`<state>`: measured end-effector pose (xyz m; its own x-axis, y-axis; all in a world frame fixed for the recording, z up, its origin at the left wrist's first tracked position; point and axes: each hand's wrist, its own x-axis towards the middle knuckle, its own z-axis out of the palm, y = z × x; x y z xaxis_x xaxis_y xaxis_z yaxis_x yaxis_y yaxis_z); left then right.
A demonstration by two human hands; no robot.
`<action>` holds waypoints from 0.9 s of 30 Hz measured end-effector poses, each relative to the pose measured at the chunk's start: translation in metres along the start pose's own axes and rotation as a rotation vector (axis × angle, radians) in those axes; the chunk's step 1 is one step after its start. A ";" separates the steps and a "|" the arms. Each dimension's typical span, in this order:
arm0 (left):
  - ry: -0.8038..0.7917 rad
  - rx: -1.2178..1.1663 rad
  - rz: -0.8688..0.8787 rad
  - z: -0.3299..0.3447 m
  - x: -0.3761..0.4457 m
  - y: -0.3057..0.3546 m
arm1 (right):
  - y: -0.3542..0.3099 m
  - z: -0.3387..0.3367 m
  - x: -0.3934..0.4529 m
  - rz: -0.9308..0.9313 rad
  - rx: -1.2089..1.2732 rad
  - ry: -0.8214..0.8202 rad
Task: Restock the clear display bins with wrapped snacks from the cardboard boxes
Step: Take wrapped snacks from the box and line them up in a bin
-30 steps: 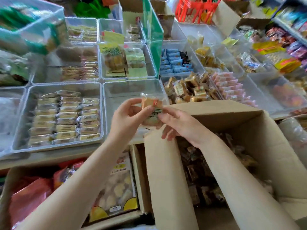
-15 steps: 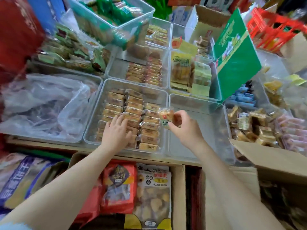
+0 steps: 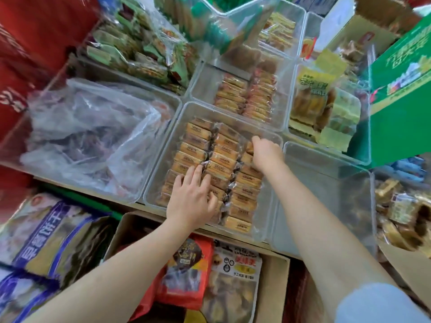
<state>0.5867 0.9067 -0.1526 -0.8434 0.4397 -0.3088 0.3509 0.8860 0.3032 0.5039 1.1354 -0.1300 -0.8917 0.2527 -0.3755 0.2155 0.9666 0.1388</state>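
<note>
Three rows of wrapped snacks [image 3: 221, 159] fill the clear bin [image 3: 163, 150] under both my hands. My left hand [image 3: 192, 199] lies flat, fingers spread, on the near packets. My right hand [image 3: 265, 152] curls down into the far right row; whether it pinches a packet, I cannot tell. One bare bin [image 3: 326, 194] sits beside it.

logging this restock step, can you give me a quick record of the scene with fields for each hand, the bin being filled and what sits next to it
left hand: left hand rests fingers spread on the near rows of wrapped snacks
right hand: right hand reaches into the far right row, fingers curled down among the packs; whether it holds one cannot be told
bin being filled: clear bin, three rows of tan packs, far end bare
right neighbour: empty bin
left neighbour: crumpled plastic bag
</note>
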 end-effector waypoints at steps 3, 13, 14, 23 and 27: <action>0.005 0.023 0.000 0.002 0.000 -0.001 | 0.007 -0.001 0.011 -0.013 0.189 -0.194; -0.007 0.034 0.006 -0.002 -0.003 0.001 | -0.013 0.035 -0.002 0.020 0.431 -0.034; -0.007 0.035 0.005 -0.002 -0.003 0.001 | -0.015 0.041 -0.003 0.007 0.416 0.005; 0.040 0.002 0.004 0.000 -0.001 0.001 | -0.027 0.056 -0.026 0.026 0.348 0.011; 0.078 -0.007 0.032 0.001 -0.008 0.000 | -0.014 0.046 -0.084 -0.065 0.455 -0.034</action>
<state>0.5938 0.9033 -0.1516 -0.8609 0.4551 -0.2275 0.3761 0.8703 0.3178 0.5945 1.1028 -0.1423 -0.8973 0.1847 -0.4010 0.3191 0.8990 -0.2999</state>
